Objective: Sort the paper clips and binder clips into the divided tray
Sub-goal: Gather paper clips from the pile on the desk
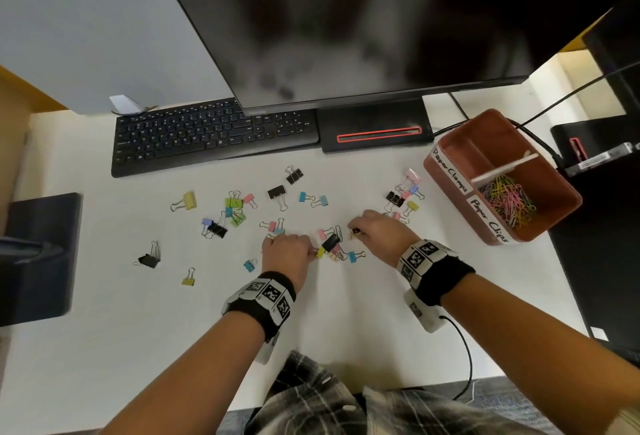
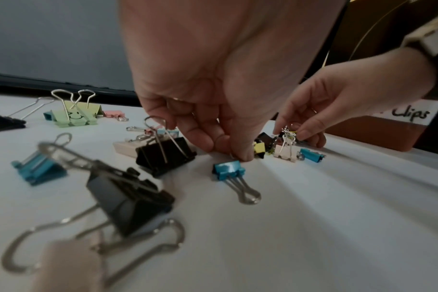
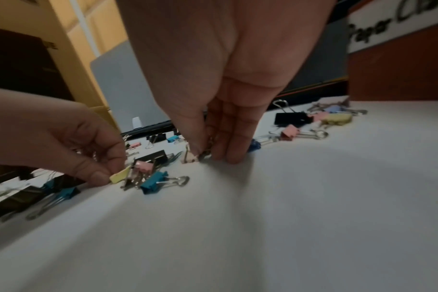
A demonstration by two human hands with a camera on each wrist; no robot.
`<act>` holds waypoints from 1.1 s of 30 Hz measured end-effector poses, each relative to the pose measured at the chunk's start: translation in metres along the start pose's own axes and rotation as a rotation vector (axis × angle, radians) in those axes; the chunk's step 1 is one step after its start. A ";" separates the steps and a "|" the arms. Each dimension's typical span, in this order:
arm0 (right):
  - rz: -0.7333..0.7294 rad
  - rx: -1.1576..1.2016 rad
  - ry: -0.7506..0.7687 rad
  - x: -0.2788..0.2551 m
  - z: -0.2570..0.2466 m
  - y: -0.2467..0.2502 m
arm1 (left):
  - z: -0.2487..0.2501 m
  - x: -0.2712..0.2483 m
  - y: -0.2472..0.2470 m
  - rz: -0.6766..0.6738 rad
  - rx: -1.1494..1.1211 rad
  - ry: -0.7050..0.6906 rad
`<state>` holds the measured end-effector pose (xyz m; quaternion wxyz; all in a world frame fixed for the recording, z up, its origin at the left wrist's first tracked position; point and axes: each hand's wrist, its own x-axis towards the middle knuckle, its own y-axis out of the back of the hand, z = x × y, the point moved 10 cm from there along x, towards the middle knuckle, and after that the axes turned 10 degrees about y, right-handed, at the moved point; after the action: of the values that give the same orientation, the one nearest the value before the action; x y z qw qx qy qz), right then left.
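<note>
Many coloured binder clips lie scattered on the white desk point(image 1: 346, 313). A brown divided tray point(image 1: 557, 188) stands at the right, labelled "Paper Clamps" and "Paper Clips"; its near compartment holds a heap of coloured paper clips point(image 1: 509, 199). My left hand point(image 1: 311, 251) pinches a small yellow binder clip point(image 3: 119, 174) at the edge of a central pile with a black clip point(image 1: 330, 242) and a blue one point(image 1: 353, 256). My right hand point(image 1: 352, 231) pinches the wire handle of a small pale binder clip point(image 3: 190, 157) on the desk. The far tray compartment looks bare.
A black keyboard point(image 1: 214, 136) and a monitor point(image 1: 346, 19) with its stand base point(image 1: 374, 133) line the back. Another cluster of clips point(image 1: 403, 197) lies beside the tray. Cables point(image 1: 540, 143) run behind the tray. A dark chair arm point(image 1: 38, 254) is at the left.
</note>
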<state>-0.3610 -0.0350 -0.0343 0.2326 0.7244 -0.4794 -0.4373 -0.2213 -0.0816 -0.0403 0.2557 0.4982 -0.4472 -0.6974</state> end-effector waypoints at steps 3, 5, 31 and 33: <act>0.138 0.086 -0.067 -0.011 0.014 0.013 | 0.001 0.001 -0.002 -0.008 0.014 0.000; 0.226 0.116 -0.087 -0.022 0.022 0.017 | 0.002 -0.002 0.002 0.016 -0.002 -0.034; 0.096 0.091 0.055 -0.028 -0.002 -0.012 | 0.026 0.016 0.021 -0.107 -0.395 -0.222; 0.117 0.107 0.098 -0.028 -0.008 -0.008 | 0.020 0.015 0.035 -0.065 -0.471 -0.200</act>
<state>-0.3548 -0.0073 -0.0249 0.2420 0.7270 -0.5316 -0.3609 -0.2486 -0.1025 -0.0140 0.2967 0.3677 -0.2794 -0.8359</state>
